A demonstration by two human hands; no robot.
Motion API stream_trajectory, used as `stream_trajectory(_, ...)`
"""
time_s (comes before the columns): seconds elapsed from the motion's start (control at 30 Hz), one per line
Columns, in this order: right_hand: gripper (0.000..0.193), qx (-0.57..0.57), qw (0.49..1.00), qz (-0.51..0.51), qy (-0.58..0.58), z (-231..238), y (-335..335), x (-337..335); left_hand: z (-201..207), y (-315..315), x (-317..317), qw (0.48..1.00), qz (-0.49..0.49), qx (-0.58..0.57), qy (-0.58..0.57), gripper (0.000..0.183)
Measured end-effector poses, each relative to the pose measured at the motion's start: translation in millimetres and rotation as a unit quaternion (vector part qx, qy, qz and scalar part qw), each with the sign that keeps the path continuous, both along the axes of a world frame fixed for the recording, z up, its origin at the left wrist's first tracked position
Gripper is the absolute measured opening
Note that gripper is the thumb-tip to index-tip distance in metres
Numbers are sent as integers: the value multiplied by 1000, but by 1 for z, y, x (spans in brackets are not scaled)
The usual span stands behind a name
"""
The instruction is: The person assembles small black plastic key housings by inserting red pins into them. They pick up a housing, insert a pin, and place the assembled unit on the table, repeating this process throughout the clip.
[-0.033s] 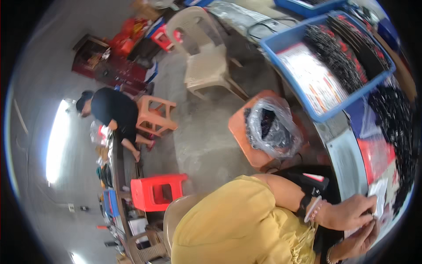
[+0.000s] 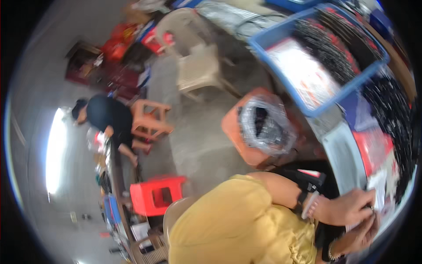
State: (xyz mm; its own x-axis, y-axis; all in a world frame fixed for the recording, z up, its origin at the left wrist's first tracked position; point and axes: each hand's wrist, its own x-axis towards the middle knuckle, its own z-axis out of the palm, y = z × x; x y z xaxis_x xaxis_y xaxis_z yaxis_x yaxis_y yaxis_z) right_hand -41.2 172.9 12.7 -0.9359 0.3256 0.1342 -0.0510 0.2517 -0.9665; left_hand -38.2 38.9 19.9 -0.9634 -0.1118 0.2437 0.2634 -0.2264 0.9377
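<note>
At the lower right, over the table's edge, my two hands meet with their fingertips together. My left hand [image 2: 345, 209], with a black wristband and pale bracelets, is the upper one in the view, its fingers pinched. Just below it is my right hand [image 2: 357, 236], wearing a beaded bracelet, with its fingers bent in and close to the left fingertips. What they pinch is too small and blurred to make out. Beside the fingertips lies a white sheet or bag [image 2: 377, 187]. A red plastic packet [image 2: 373, 149] is a little farther along the table.
A blue crate [image 2: 303, 103] holds bundles of black and red wires. Loose black cables [image 2: 387, 119] lie alongside it. An orange stool [image 2: 235, 132] bears a clear plastic bag [image 2: 281, 143]. A beige chair [image 2: 198, 70], a red stool [image 2: 140, 198] and a seated co-worker [image 2: 110, 116] are beyond.
The whole view has shifted slightly, so the crate, stool and chair appear a little farther left. My hands stay together at nearly the same spot by the table.
</note>
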Motion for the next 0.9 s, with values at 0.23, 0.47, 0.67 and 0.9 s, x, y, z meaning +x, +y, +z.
stream_trajectory(0.23,17,-100,979,154,87,-4,8,5,-10,-11,2,985,-98,-140,26,25)
stream_trajectory(0.47,12,-211,956,185,80,-1,1,9,0,-21,6,973,-205,-73,-72,28)
stream_trajectory(0.67,13,-157,968,163,108,-9,-5,12,-8,-18,11,977,-169,-98,-84,26)
stream_trajectory(0.9,15,-26,980,128,148,-21,-4,10,-18,-9,11,982,-147,-95,-74,28)
